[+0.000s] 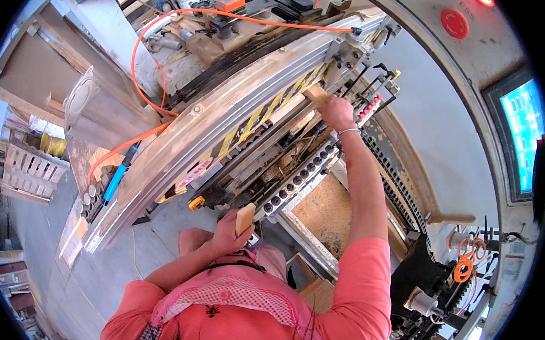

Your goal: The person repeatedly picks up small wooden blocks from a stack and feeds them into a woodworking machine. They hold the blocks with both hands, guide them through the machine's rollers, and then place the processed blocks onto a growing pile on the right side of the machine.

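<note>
Close to my body, my left hand (224,233) is closed around a short pale wooden block (245,220), which stands up past the fingers. My right arm reaches forward over the machine. At its far end my right hand (338,114) grips another light wooden piece (316,95), near a beam edged with yellow-and-black striped tape (259,118). The fingers partly cover this piece, and I cannot tell whether it touches the beam. Between the hands runs a metal rail (299,178) with a row of round dark holes.
A sawdust-covered tray (324,212) lies beneath my right forearm. An orange hose (242,17) loops over the long beam, with a blue air gun (119,175) on the left. On the right are a lit screen (517,135), a red push button (454,23) and a black cable chain (399,191).
</note>
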The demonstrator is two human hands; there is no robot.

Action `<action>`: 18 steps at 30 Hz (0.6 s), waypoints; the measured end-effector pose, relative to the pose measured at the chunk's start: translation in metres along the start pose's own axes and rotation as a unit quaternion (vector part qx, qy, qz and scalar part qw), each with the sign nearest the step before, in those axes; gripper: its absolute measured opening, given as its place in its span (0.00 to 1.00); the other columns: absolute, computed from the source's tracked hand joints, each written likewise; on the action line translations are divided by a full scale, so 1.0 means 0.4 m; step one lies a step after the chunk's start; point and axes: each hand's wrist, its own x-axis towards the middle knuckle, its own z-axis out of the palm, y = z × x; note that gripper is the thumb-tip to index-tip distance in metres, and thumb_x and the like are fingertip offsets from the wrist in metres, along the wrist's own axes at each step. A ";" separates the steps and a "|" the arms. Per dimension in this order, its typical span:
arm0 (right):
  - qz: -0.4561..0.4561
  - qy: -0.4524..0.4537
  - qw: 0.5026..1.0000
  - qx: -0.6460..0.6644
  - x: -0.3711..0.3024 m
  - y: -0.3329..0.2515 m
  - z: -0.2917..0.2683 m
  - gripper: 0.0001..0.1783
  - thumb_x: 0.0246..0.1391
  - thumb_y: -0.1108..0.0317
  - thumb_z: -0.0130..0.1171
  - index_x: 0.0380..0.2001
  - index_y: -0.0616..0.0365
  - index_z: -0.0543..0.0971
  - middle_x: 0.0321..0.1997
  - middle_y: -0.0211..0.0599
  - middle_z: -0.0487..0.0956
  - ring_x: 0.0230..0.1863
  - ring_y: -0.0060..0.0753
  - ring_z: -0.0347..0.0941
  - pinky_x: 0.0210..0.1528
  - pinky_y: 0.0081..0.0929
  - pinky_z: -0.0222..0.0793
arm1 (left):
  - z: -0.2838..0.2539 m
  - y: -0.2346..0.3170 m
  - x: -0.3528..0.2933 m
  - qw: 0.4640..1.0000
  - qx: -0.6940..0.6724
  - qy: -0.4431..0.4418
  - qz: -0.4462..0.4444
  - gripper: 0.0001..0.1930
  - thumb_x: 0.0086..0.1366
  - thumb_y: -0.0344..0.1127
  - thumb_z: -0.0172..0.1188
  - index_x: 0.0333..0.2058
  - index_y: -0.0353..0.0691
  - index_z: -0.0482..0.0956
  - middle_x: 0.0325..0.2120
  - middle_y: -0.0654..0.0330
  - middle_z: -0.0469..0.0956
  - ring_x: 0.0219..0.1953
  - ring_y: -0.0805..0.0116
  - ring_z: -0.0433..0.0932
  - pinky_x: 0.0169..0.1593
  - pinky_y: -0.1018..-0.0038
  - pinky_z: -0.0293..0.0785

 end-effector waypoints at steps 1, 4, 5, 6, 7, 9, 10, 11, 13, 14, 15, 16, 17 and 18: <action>-0.006 -0.004 1.000 -0.003 0.004 0.016 0.006 0.19 0.42 0.52 0.56 0.27 0.58 0.80 0.30 0.43 0.79 0.34 0.42 0.77 0.36 0.35 0.73 | 0.000 0.005 0.005 1.000 0.000 0.012 0.019 0.17 0.50 0.33 0.61 0.40 0.33 0.72 0.32 0.47 0.73 0.34 0.47 0.72 0.37 0.62 0.70; -0.015 -0.007 1.000 -0.003 0.012 0.037 0.016 0.19 0.42 0.53 0.56 0.27 0.59 0.79 0.30 0.44 0.79 0.33 0.43 0.77 0.36 0.35 0.73 | 0.002 -0.017 -0.004 1.000 0.003 -0.008 -0.006 0.14 0.50 0.32 0.61 0.36 0.34 0.73 0.30 0.48 0.72 0.31 0.48 0.71 0.34 0.61 0.69; -0.010 0.000 1.000 0.002 0.012 0.034 0.017 0.19 0.42 0.53 0.56 0.26 0.60 0.79 0.30 0.44 0.79 0.33 0.43 0.77 0.36 0.36 0.73 | 0.003 -0.021 -0.006 1.000 -0.006 -0.006 -0.004 0.14 0.50 0.32 0.61 0.35 0.34 0.73 0.29 0.48 0.72 0.31 0.48 0.71 0.33 0.61 0.69; -0.004 0.006 1.000 0.008 0.009 0.036 0.017 0.19 0.41 0.53 0.56 0.26 0.60 0.79 0.30 0.44 0.79 0.33 0.43 0.77 0.36 0.36 0.73 | 0.002 -0.010 -0.001 1.000 -0.015 -0.006 -0.001 0.13 0.50 0.32 0.61 0.34 0.34 0.73 0.29 0.49 0.72 0.30 0.48 0.71 0.33 0.61 0.68; -0.005 0.021 1.000 0.017 0.012 0.042 0.033 0.19 0.40 0.53 0.56 0.25 0.62 0.78 0.29 0.45 0.78 0.32 0.44 0.77 0.35 0.37 0.73 | 0.002 -0.004 0.002 1.000 -0.024 -0.005 0.002 0.12 0.50 0.32 0.61 0.33 0.34 0.73 0.28 0.49 0.72 0.30 0.48 0.71 0.33 0.61 0.68; 0.002 -0.005 1.000 0.012 0.011 0.045 0.032 0.21 0.43 0.51 0.56 0.29 0.60 0.78 0.31 0.46 0.78 0.35 0.46 0.76 0.37 0.39 0.72 | 0.003 -0.009 0.003 1.000 -0.024 -0.013 -0.002 0.12 0.50 0.32 0.61 0.33 0.34 0.73 0.28 0.49 0.72 0.30 0.48 0.71 0.33 0.61 0.69; 0.005 -0.019 1.000 0.009 0.012 0.041 0.025 0.21 0.44 0.50 0.56 0.31 0.59 0.78 0.32 0.47 0.78 0.36 0.47 0.75 0.38 0.39 0.72 | 0.002 -0.011 0.003 1.000 -0.024 -0.017 -0.004 0.12 0.49 0.32 0.61 0.33 0.34 0.73 0.28 0.49 0.72 0.30 0.48 0.71 0.33 0.61 0.69; 0.011 -0.023 1.000 0.015 0.014 0.037 0.018 0.22 0.44 0.50 0.56 0.31 0.60 0.78 0.31 0.48 0.78 0.36 0.47 0.76 0.38 0.39 0.72 | 0.002 -0.011 0.002 1.000 -0.025 -0.010 -0.011 0.13 0.49 0.32 0.61 0.33 0.34 0.73 0.28 0.49 0.72 0.30 0.48 0.71 0.33 0.62 0.69; 0.024 -0.031 0.999 0.025 0.012 0.024 -0.001 0.23 0.43 0.50 0.57 0.30 0.63 0.77 0.30 0.49 0.78 0.35 0.48 0.76 0.38 0.39 0.72 | 0.007 -0.010 -0.002 0.999 -0.029 0.004 -0.025 0.14 0.49 0.32 0.61 0.34 0.34 0.74 0.28 0.48 0.72 0.30 0.48 0.72 0.34 0.62 0.70; 0.022 -0.030 0.999 0.028 0.018 0.022 0.007 0.23 0.43 0.50 0.57 0.30 0.63 0.77 0.30 0.49 0.78 0.35 0.48 0.76 0.38 0.39 0.72 | 0.008 -0.011 -0.004 0.999 -0.029 0.000 -0.033 0.14 0.49 0.32 0.61 0.35 0.33 0.74 0.28 0.48 0.72 0.30 0.48 0.72 0.34 0.62 0.70; 0.022 -0.027 0.999 0.030 0.026 0.021 0.012 0.24 0.43 0.51 0.58 0.30 0.64 0.77 0.30 0.50 0.78 0.35 0.48 0.76 0.38 0.39 0.72 | 0.006 -0.011 -0.004 0.999 -0.028 -0.005 -0.038 0.14 0.49 0.32 0.61 0.35 0.33 0.74 0.29 0.48 0.72 0.30 0.48 0.72 0.35 0.63 0.70; 0.022 -0.024 0.999 0.033 0.031 0.022 0.016 0.24 0.42 0.51 0.58 0.30 0.65 0.77 0.29 0.50 0.78 0.34 0.49 0.76 0.38 0.39 0.72 | 0.005 -0.012 -0.003 0.999 -0.027 -0.010 -0.044 0.15 0.49 0.32 0.61 0.36 0.33 0.74 0.29 0.48 0.72 0.31 0.48 0.72 0.35 0.63 0.70; 0.034 -0.011 0.999 0.033 0.031 0.026 0.019 0.21 0.41 0.53 0.58 0.28 0.63 0.78 0.29 0.49 0.79 0.34 0.48 0.76 0.37 0.38 0.73 | 0.007 -0.018 -0.004 0.999 -0.020 -0.010 -0.035 0.15 0.49 0.32 0.61 0.36 0.33 0.73 0.29 0.48 0.72 0.31 0.48 0.72 0.35 0.63 0.70; 0.042 0.001 0.999 0.034 0.028 0.020 0.015 0.18 0.39 0.56 0.58 0.26 0.61 0.78 0.29 0.48 0.79 0.34 0.46 0.77 0.37 0.37 0.73 | 0.010 -0.025 -0.006 0.999 -0.013 -0.007 -0.030 0.15 0.49 0.32 0.61 0.36 0.33 0.73 0.29 0.48 0.72 0.31 0.48 0.73 0.35 0.64 0.70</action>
